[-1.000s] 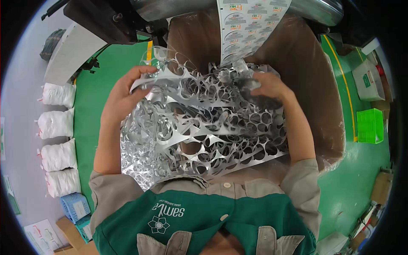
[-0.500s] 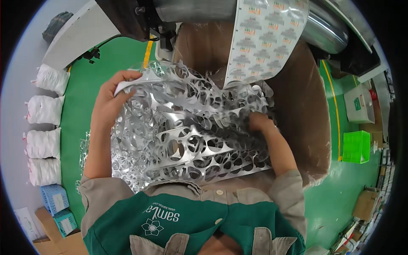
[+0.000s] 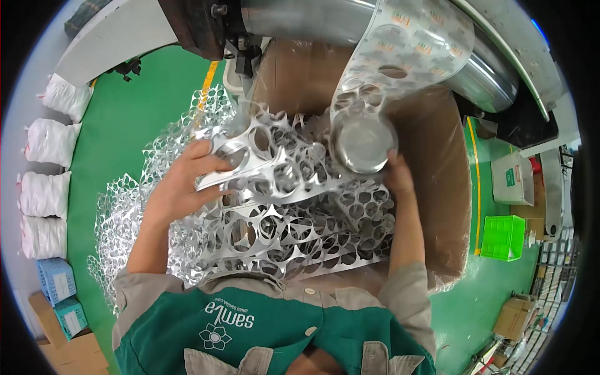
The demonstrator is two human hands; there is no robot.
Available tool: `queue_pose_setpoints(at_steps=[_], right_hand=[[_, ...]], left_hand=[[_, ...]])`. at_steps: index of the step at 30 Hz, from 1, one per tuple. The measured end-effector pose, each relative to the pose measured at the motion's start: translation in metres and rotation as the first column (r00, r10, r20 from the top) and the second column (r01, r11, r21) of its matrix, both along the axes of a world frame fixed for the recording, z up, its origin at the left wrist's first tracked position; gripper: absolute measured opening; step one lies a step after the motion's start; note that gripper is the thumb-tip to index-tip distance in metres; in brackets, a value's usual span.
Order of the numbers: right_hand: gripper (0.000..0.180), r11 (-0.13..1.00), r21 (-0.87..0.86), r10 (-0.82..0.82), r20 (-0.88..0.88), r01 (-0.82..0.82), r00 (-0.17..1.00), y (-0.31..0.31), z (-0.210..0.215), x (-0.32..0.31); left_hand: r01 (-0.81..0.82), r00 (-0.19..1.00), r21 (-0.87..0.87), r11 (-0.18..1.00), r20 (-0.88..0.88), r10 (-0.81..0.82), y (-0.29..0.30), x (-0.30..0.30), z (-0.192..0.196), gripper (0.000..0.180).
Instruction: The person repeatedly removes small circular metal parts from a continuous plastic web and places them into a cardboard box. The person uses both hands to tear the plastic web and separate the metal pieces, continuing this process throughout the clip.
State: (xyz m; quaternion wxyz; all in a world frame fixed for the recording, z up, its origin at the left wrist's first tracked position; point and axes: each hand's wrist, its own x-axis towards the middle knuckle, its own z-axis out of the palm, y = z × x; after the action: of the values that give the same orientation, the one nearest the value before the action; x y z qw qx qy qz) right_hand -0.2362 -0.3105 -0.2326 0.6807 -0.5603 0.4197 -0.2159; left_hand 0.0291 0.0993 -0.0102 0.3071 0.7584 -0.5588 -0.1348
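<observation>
foil web (image 3: pixel 253 170) pinched by left hand (image 3: pixel 180 184) at nine o'clock, silver disc (image 3: pixel 365 144) held by right hand (image 3: pixel 400 177) at two o'clock, box (image 3: pixel 437 194) beneath

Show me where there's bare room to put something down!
There's bare green floor on the left, between the white bags and the silver scrap. There's more on the right, between the brown box, green crate and carton. The middle is crowded: scrap tangles between the left hand and right hand.
</observation>
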Motion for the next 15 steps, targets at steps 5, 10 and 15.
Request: queue_pose_setpoints(at_steps=[5,10,15], right_hand=[[0.073,0.583,-0.101,0.274,-0.91,-0.806,0.312,0.021,-0.033,-0.014],[0.039,0.379,-0.534,0.445,-0.611,-0.756,0.655,0.037,0.127,0.035],[0.037,0.965,-0.063,0.236,0.623,-0.253,0.745,0.099,0.226,0.051]], left_hand=[[0.143,0.986,-0.048,0.989,0.091,-0.138,0.014,-0.013,0.022,0.036],[0.297,0.954,-0.041,0.954,0.058,-0.294,0.019,-0.034,0.036,0.028],[0.279,0.949,-0.013,0.96,0.156,-0.274,0.032,-0.05,0.045,0.025]])
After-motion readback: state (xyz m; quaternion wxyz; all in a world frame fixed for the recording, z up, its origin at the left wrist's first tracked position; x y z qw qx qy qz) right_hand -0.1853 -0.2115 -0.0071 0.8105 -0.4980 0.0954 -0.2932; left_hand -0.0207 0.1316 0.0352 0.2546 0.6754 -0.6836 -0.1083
